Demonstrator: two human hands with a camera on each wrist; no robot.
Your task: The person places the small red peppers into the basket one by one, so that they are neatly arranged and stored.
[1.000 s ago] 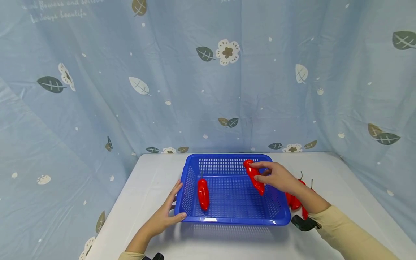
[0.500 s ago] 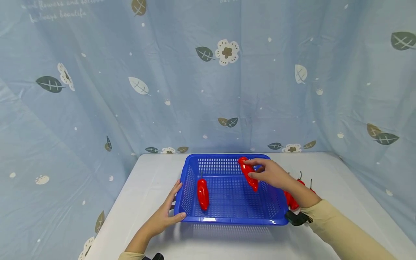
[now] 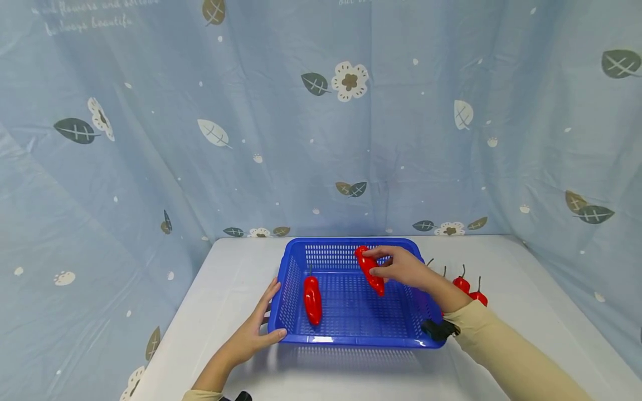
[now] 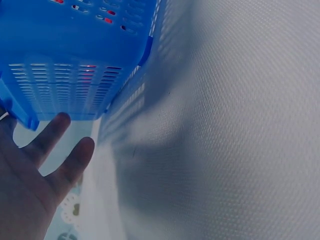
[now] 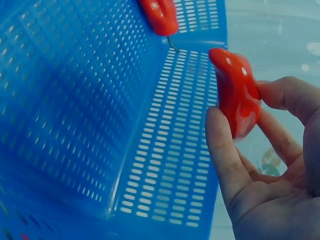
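Observation:
A red chili pepper (image 3: 370, 271) is pinched between thumb and fingers of my right hand (image 3: 401, 268), held above the right part of the blue plastic basket (image 3: 361, 341). In the right wrist view the same pepper stands tilted in front of the slotted basket wall. A second red pepper (image 3: 312, 301) lies inside the basket at the left, its stem toward the back. My left hand (image 3: 246, 338) rests at the basket's left front corner, thumb on the rim and straight fingers along the outer left side. In the left wrist view two fingers of it spread apart below the basket.
Several more red peppers (image 3: 461, 284) with dark stems lie on the white table (image 3: 241, 256) right of the basket, partly hidden by the right forearm. A blue curtain (image 3: 281, 139) with leaves and flowers hangs behind and at the sides.
My right hand has carried the pepper leftward over the basket, uncovering more of the stems on the right. The left hand and the pepper lying inside have stayed in place.

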